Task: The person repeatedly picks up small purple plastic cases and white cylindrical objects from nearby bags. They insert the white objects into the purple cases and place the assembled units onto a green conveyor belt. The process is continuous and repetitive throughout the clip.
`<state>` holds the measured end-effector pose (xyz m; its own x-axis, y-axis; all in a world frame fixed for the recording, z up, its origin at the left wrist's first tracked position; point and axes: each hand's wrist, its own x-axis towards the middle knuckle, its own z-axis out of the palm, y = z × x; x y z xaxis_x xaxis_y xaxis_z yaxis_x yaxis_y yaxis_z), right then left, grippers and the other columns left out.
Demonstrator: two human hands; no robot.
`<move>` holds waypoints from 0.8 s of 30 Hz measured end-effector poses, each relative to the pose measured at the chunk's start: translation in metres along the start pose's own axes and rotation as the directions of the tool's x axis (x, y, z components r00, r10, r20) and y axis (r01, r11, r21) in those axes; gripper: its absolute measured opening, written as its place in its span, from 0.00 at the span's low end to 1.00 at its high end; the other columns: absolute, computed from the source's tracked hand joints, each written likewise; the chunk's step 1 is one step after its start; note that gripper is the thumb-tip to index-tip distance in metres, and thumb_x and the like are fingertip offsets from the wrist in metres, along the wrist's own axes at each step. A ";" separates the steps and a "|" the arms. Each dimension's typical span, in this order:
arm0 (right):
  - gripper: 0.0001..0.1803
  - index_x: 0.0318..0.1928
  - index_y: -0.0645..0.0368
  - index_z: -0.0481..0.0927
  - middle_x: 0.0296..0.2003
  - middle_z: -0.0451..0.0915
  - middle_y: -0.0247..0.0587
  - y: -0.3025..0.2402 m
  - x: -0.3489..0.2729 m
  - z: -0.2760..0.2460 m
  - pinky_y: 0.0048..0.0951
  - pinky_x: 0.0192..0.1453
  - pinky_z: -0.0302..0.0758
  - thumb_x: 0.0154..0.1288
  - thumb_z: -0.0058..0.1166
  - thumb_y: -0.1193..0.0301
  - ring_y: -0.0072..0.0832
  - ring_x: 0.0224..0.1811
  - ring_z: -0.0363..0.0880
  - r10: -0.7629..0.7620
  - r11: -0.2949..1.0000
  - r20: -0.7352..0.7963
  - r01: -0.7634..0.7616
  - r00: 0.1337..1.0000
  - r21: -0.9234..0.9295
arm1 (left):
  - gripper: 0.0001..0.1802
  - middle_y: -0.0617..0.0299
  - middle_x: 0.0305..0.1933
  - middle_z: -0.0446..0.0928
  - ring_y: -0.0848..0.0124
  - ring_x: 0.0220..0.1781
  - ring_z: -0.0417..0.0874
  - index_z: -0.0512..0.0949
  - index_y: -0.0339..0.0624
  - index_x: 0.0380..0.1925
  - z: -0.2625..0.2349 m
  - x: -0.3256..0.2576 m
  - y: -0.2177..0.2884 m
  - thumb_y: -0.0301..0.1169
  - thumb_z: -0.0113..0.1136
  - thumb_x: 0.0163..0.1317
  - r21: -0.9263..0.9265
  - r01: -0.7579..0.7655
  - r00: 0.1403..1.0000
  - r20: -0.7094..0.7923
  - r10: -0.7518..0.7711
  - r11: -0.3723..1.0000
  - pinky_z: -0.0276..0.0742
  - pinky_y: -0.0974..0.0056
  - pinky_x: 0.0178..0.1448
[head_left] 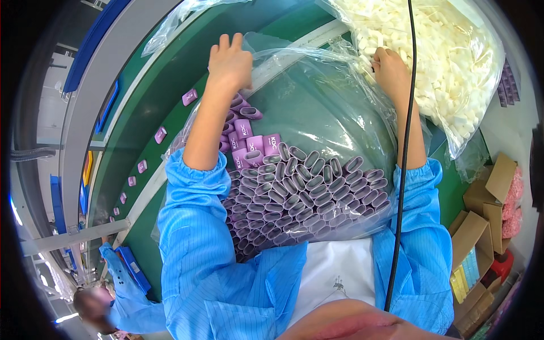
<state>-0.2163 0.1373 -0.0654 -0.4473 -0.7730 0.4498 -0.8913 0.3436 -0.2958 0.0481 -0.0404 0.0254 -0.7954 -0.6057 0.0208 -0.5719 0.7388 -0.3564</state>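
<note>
Small purple sleeves, short oval tubes with open ends, stacked in tight rows inside a clear plastic bag on the green surface, directly in front of the body between both blue-sleeved forearms. Some sleeves near the top lying loose and flat, white print showing.

Left hand reaching over the far edge of the clear bag, fingers curled close together, tips hidden behind the plastic; cannot tell what is pinched. Right hand at the mouth of a second, larger bag, fingers bent and pressed together among its contents; exact grip hidden.

Larger bag at upper right filled with small white foam pieces. Single purple sleeves spaced along a green belt to the left. Open cardboard boxes at lower right, holding pink and coloured items. Thin black cable hanging down across the right forearm. Another person in blue at lower left.
</note>
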 end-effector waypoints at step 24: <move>0.05 0.36 0.68 0.80 0.35 0.79 0.39 -0.080 -0.013 -0.026 0.24 0.43 0.76 0.57 0.59 0.82 0.24 0.37 0.78 0.055 0.108 -0.122 0.116 0.991 0.987 | 0.15 0.57 0.39 0.82 0.74 0.40 0.82 0.82 0.34 0.42 -0.005 0.009 0.068 0.25 0.69 0.52 -0.964 -0.261 0.964 -0.263 0.033 -0.046 0.76 0.70 0.47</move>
<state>-0.1413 0.1342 -0.0256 -0.5015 -0.6819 0.5324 -0.0746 -0.5790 -0.8119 0.0015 0.0062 0.0058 -0.8384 -0.4824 0.2536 0.0404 0.4090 0.9116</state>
